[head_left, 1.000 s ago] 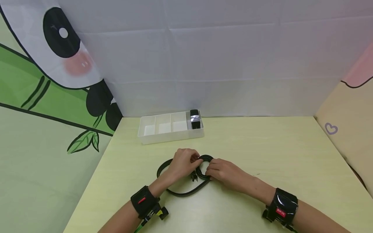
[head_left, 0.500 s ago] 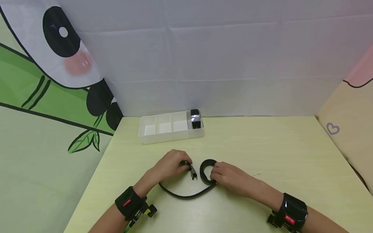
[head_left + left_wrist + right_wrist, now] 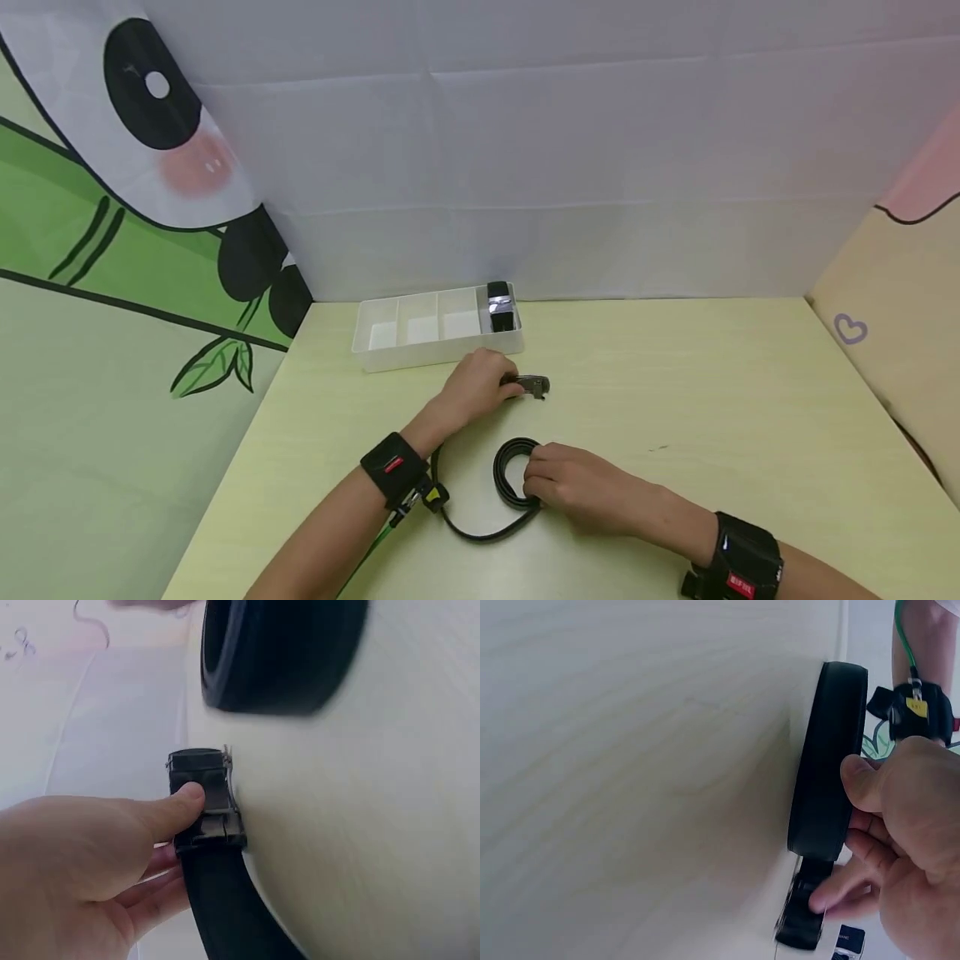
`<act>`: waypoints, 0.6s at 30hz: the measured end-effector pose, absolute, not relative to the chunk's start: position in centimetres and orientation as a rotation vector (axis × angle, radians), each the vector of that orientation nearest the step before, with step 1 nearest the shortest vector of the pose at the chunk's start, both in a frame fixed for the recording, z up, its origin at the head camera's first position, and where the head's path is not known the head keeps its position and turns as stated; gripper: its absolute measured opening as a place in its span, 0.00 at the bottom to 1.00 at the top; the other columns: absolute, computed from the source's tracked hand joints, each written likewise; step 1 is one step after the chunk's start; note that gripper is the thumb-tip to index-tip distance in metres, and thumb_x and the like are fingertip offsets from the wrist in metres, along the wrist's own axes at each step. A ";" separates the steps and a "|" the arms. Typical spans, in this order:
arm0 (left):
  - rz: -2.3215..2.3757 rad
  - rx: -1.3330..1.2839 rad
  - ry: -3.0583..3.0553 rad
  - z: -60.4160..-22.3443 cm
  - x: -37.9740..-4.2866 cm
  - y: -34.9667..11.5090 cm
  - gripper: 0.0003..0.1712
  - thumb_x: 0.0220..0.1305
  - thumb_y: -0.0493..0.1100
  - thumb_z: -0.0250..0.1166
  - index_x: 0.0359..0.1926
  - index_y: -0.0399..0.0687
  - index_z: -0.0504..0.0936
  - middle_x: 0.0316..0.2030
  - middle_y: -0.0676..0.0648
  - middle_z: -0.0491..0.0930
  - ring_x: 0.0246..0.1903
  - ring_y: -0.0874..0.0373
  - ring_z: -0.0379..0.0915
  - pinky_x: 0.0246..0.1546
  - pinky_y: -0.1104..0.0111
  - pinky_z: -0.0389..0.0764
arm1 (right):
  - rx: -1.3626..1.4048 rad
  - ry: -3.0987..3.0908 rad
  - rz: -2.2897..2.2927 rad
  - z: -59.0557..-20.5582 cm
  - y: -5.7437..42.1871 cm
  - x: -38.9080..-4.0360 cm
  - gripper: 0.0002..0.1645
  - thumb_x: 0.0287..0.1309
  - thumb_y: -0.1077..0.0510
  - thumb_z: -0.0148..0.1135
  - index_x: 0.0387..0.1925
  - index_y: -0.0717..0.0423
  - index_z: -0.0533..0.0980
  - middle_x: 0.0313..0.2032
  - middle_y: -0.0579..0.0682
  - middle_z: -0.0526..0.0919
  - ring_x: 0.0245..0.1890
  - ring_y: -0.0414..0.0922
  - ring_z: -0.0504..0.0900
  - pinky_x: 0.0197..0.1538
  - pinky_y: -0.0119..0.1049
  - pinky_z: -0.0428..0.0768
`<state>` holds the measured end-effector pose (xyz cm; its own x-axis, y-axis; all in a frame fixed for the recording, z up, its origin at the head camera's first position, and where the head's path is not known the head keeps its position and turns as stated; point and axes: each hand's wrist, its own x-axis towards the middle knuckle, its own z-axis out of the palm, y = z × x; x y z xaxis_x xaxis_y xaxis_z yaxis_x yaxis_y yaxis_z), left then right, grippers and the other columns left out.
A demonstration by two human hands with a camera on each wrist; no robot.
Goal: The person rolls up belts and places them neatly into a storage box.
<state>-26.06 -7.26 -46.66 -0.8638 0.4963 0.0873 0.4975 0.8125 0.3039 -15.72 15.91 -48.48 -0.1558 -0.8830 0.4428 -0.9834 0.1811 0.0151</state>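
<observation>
A black belt (image 3: 500, 475) stands on its edge on the table, its right part rolled into a coil and the rest curving left in a loop. My left hand (image 3: 478, 385) pinches the belt's metal buckle (image 3: 534, 385), thumb on its face in the left wrist view, with the strap trailing from it. On the coil's right side, my right hand (image 3: 576, 487) grips the rolled strap. The right wrist view shows the thumb against the coil (image 3: 829, 761), and the left hand with the buckle (image 3: 801, 911) beyond it.
Behind the hands, a white divided tray (image 3: 442, 353) stands near the table's back edge. A black item with a silver band (image 3: 501, 308) sits in its rightmost compartment. Printed cloth hangs around the pale table (image 3: 712, 375).
My left hand first drew back left with the buckle, then moved forward and right towards the tray. The coil, in my right hand, has come slightly nearer to me.
</observation>
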 end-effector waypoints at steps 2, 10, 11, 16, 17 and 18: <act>-0.460 -0.844 -2.991 -46.5 -26.3 -5.7 0.14 0.72 0.50 0.80 0.32 0.48 0.93 0.30 0.51 0.90 0.28 0.63 0.71 0.31 0.71 0.71 | 1.769 -2.117 0.393 -48.5 15.8 -15.7 0.17 0.65 0.74 0.64 0.40 0.49 0.85 0.41 0.39 0.89 0.46 0.39 0.81 0.56 0.31 0.83; -0.578 -0.971 -2.977 -46.4 -26.3 -2.3 0.17 0.69 0.52 0.82 0.30 0.47 0.90 0.25 0.54 0.81 0.25 0.65 0.65 0.28 0.75 0.61 | 1.760 -2.129 0.418 -48.6 15.6 -15.7 0.17 0.59 0.74 0.71 0.39 0.48 0.85 0.41 0.38 0.88 0.45 0.39 0.81 0.57 0.31 0.84; -0.591 -0.978 -2.977 -46.4 -26.2 -2.4 0.17 0.69 0.52 0.82 0.31 0.47 0.89 0.25 0.54 0.80 0.26 0.65 0.65 0.29 0.75 0.61 | 1.758 -2.128 0.420 -48.6 15.6 -15.7 0.18 0.57 0.74 0.73 0.39 0.48 0.85 0.41 0.38 0.88 0.46 0.38 0.81 0.57 0.31 0.84; -0.659 -0.918 -3.034 -46.1 -25.0 -4.5 0.19 0.71 0.54 0.81 0.48 0.43 0.93 0.40 0.47 0.91 0.38 0.57 0.83 0.39 0.69 0.81 | 1.741 -2.134 0.387 -48.7 15.6 -15.6 0.19 0.54 0.72 0.78 0.40 0.48 0.85 0.40 0.38 0.88 0.46 0.38 0.82 0.57 0.32 0.84; -0.676 -0.888 -3.052 -46.0 -24.6 -5.2 0.22 0.72 0.54 0.80 0.53 0.42 0.93 0.45 0.45 0.92 0.44 0.54 0.86 0.44 0.65 0.85 | 1.736 -2.139 0.384 -48.7 15.7 -15.5 0.18 0.54 0.71 0.79 0.40 0.48 0.85 0.40 0.38 0.88 0.46 0.38 0.82 0.57 0.32 0.84; -0.692 -0.850 -3.068 -45.8 -24.2 -5.9 0.24 0.72 0.54 0.80 0.58 0.41 0.92 0.51 0.43 0.93 0.49 0.51 0.89 0.48 0.61 0.89 | 1.733 -2.142 0.382 -48.7 15.7 -15.5 0.18 0.55 0.71 0.79 0.41 0.48 0.85 0.40 0.38 0.88 0.46 0.38 0.82 0.57 0.32 0.84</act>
